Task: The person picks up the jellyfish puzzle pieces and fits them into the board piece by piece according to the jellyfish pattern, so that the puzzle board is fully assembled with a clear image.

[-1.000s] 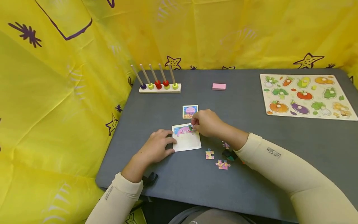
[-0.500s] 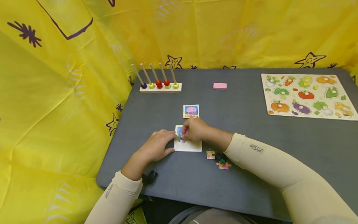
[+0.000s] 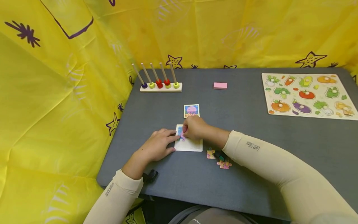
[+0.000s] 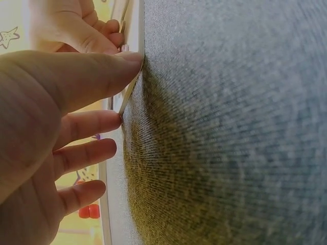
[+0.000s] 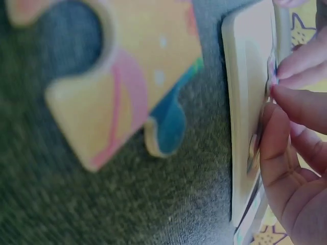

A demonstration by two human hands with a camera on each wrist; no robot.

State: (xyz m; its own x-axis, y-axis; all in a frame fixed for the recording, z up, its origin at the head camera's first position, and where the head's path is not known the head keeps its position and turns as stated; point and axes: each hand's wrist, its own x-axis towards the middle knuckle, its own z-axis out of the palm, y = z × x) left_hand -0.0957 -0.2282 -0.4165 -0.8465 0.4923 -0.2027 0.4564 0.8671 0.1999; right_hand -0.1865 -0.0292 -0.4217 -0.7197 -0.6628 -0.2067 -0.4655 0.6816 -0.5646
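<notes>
A square puzzle tray (image 3: 193, 146) lies on the table in front of me, its lower part bare and its upper part partly filled. My left hand (image 3: 159, 144) rests at the tray's left edge, fingers spread, index fingertip on a piece and thumb at the lower corner. My right hand (image 3: 196, 128) reaches over the tray and pinches a pink and blue puzzle piece (image 3: 181, 137) between thumb and fingertips, covering the tray's upper right. Just behind sits a small jellyfish picture (image 3: 191, 109). Loose puzzle pieces (image 3: 211, 154) lie by the tray's right corner, one large in the right wrist view.
A bead-and-peg counting stand (image 3: 160, 88) is at the back left, with a pink block (image 3: 220, 86) to its right. A vegetable puzzle board (image 3: 310, 96) lies at the right. Yellow patterned cloth (image 3: 70, 102) hangs behind and at the left.
My right hand has moved left and slightly down, from the tray's upper right corner to its left part, bringing the piece along. My left index finger has reached farther onto the tray.
</notes>
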